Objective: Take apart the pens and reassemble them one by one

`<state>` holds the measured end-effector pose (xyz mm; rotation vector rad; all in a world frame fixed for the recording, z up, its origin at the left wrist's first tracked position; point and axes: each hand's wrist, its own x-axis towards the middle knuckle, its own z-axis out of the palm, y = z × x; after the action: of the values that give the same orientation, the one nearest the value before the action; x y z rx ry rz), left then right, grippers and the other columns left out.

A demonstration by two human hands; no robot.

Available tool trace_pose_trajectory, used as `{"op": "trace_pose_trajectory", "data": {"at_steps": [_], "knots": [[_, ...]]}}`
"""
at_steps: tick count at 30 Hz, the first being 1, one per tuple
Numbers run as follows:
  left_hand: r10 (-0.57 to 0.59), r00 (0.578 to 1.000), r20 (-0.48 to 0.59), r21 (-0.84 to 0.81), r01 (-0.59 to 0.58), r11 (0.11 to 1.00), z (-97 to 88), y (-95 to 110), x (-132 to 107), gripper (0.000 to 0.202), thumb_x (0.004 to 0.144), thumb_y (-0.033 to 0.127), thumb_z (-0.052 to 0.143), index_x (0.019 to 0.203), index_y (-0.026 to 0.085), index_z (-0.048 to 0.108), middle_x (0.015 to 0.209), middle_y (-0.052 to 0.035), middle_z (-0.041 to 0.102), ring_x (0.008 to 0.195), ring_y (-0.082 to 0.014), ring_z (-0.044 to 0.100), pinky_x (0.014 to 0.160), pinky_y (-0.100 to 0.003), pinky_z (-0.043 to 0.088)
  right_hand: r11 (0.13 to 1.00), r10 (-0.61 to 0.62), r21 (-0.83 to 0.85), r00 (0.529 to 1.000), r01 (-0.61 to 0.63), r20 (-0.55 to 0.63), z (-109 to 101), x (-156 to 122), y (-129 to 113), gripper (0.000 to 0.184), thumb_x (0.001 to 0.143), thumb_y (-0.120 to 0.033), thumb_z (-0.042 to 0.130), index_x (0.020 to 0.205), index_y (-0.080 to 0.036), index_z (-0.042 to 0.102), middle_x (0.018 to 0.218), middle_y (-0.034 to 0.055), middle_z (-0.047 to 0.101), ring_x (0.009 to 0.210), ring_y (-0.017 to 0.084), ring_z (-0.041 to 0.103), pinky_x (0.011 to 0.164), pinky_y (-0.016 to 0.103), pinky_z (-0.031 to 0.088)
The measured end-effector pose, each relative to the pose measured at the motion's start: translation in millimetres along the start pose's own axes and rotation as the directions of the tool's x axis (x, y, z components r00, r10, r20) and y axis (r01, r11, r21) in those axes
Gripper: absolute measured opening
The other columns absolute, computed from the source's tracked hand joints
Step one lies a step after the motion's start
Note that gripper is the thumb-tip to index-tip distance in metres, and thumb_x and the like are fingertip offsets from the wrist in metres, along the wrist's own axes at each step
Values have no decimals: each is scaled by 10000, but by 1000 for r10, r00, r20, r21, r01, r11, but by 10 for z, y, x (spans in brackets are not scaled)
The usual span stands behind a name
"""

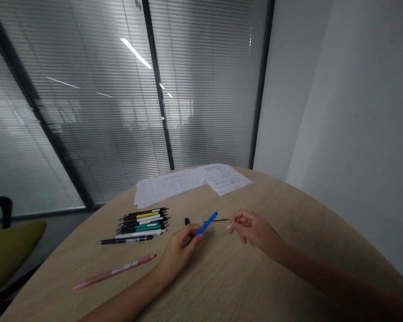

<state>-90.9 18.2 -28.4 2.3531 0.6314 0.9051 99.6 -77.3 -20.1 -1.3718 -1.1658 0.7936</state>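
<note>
My left hand [179, 250] is closed around a blue pen [206, 224], its barrel slanting up to the right from the thumb and fingers. A short black end [187, 221] shows just beyond those fingers; whether it is held or lies on the table I cannot tell. My right hand [250, 228] hovers to the right with fingers curled and pinched together. A thin dark rod [220, 220] runs from behind the blue pen to these fingertips. Something small and whitish shows at the right fingertips, too blurred to name.
Left of my hands, several pens [143, 226] lie side by side in a row on the round wooden table [242, 286]. Nearer me is a pink pen [116, 271]. Printed sheets [169, 185] lie at the far edge. A green chair [11, 250] stands at the left.
</note>
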Motion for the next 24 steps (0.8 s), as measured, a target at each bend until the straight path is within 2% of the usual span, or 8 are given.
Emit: {"op": "trace_pose_trajectory", "data": {"at_steps": [4,7,10,13,16,20,24], "knots": [[168,986,18,141,-169,975,21,-16,-36,124,778,201,479,851,191,578,796,-39,650,735,-178,595,671,-294,476,997,-76,-15,990,75,-115,-156,-62,-121,111,668,-304,533,679,-194,528,618,-2,608,380,63,421,369,201,299],[311,949,49,226,-314,922,45,-34,-70,142,803,194,450,888,180,563,803,-57,637,742,-181,587,666,-303,470,993,-113,-28,986,110,-120,-179,-111,-151,143,667,-314,537,711,-180,554,690,28,633,402,65,459,369,196,314],[394,916,79,251,-401,881,64,-53,-83,142,825,187,424,901,173,543,782,-58,628,721,-177,578,644,-301,465,993,-116,-9,989,116,-90,-174,-156,-152,150,669,-322,539,698,-175,549,735,53,652,374,61,470,345,196,311],[422,903,79,264,-427,865,61,-42,-83,139,828,179,419,909,171,531,777,-58,623,719,-179,571,648,-309,463,993,-114,35,992,116,-47,-166,-190,-159,144,678,-320,534,670,-178,510,797,71,662,364,70,501,325,195,308],[405,909,95,271,-415,868,41,4,-81,133,823,171,426,902,168,534,769,-56,621,716,-177,569,645,-304,464,995,-98,22,995,99,-23,-161,-205,-160,141,676,-306,531,654,-177,480,781,69,656,364,76,516,324,192,318],[404,909,100,257,-415,872,30,33,-81,127,824,170,424,894,170,530,752,-45,615,703,-169,566,636,-294,459,994,-95,-60,995,94,-19,-178,-197,-129,153,714,-314,469,716,-169,518,661,19,601,310,44,421,309,183,283],[411,907,90,267,-419,868,35,22,-80,109,830,171,423,885,169,517,753,-42,615,693,-167,566,623,-288,453,909,-301,-281,951,307,67,-200,-203,-129,173,745,-269,475,779,-183,620,606,-6,525,497,80,473,467,209,373]]}}
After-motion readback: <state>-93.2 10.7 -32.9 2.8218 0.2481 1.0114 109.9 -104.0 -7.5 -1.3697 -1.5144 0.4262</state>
